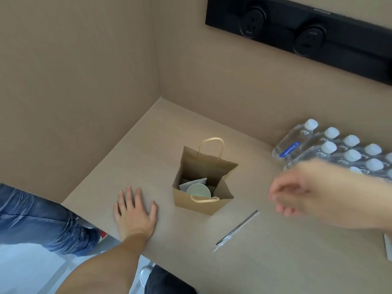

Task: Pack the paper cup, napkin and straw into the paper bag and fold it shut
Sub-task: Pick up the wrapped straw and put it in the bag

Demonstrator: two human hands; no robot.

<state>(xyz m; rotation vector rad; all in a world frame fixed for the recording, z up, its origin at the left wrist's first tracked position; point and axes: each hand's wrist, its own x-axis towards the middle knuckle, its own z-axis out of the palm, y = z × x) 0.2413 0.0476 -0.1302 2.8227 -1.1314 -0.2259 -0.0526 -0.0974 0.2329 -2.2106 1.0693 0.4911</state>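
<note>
A brown paper bag [220, 203] with twisted handles stands open in the middle of the table. Inside it I see a pale paper cup [198, 190] upright and a napkin [192, 183] tucked behind it. A wrapped straw [236, 230] lies on the table in front of the bag, to its right. My left hand [135, 213] rests flat on the table left of the bag, fingers spread. My right hand [297, 195] hovers blurred to the right of the bag, above the table, fingers loosely curled and holding nothing.
A shrink-wrapped pack of water bottles [339, 151] lies at the right rear. Brown partition walls [84, 81] close the left and back; a black socket strip [307, 37] is mounted on the back wall. A person's jeans-clad legs [42, 219] stand beyond the table's left edge.
</note>
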